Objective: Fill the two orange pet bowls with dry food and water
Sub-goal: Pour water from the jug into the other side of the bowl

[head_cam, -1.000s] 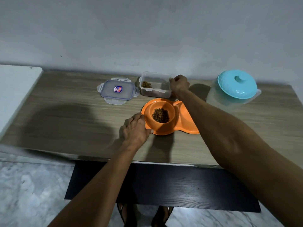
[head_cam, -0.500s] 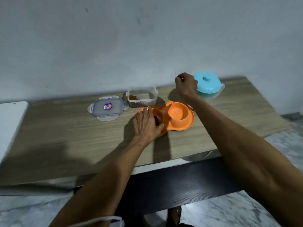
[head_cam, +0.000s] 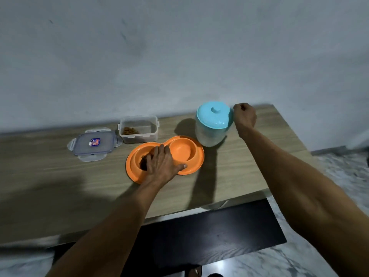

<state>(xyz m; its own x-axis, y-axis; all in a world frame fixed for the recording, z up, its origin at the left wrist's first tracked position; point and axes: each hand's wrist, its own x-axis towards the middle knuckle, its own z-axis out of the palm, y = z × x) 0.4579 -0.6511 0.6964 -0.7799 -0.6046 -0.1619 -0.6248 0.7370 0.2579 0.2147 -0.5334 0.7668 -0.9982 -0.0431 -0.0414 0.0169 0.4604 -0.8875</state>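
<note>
The orange double pet bowl lies on the wooden table. Brown dry food fills its left bowl, half hidden under my left hand, which rests flat across the dish with straight fingers. Its right bowl holds nothing. Behind and to the right stands a translucent water jug with a teal lid. My right hand is curled into a fist against the jug's right side, where the handle is hidden behind it.
A clear food container with a little kibble stands behind the dish, its clip lid lying flat to the left. The grey wall runs close behind. The table's right end is just beyond my right hand. A dark shelf sits below the front edge.
My right hand left the food container and went right to the far side of the jug. My left hand slid from the dish's rim onto the food bowl.
</note>
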